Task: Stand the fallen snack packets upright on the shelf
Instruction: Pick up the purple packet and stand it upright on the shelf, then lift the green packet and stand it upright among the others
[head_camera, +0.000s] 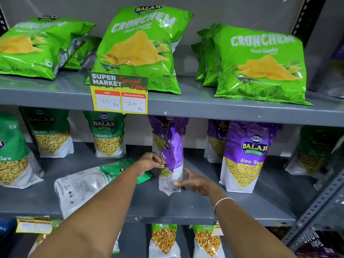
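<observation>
A purple and white Aloo Sev packet (172,157) stands nearly upright, turned edge-on, in the middle of the grey middle shelf (167,207). My left hand (151,162) pinches its left edge about halfway up. My right hand (195,181) cups its lower right side near the base. Left of it a green and white sev packet (87,185) lies flat on its face, back label up, partly hidden under my left forearm. Another purple packet stands behind the held one.
Upright green sev packets (108,135) stand at the left, upright purple Aloo Sev packets (245,155) at the right. Green Crunchem chip bags (137,49) fill the top shelf above a yellow price tag (120,94). A slotted metal upright (316,205) rises at right.
</observation>
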